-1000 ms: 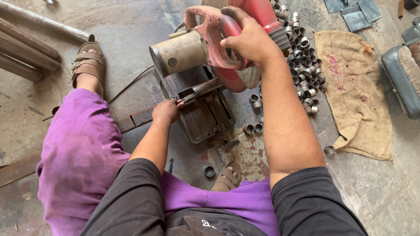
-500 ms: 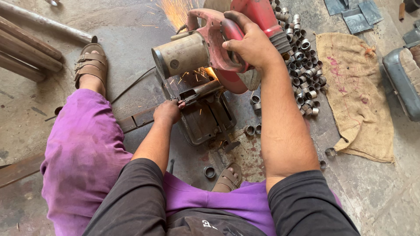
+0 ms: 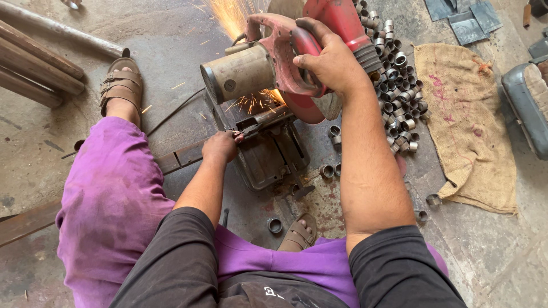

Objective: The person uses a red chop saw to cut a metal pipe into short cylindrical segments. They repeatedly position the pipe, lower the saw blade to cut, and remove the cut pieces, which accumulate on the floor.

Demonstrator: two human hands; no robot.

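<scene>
chop saw (image 3: 285, 74), red with a grey motor drum, sits on the concrete floor (image 3: 171, 34) between the person's legs, throwing orange sparks (image 3: 231, 14). right hand (image 3: 328, 63), grip closed around the saw's handle. left hand (image 3: 220, 145), grip closed on a metal bar (image 3: 182, 155) fed into the vise. cut metal rings (image 3: 399, 85) are heaped just right of the saw, beside a burlap sack (image 3: 465, 125).

concrete floor (image 3: 171, 51): cut metal rings (image 3: 399, 85) heaped right of the saw-handle grip, burlap sack (image 3: 468, 125) beyond, pipes (image 3: 40, 63) far left.
</scene>
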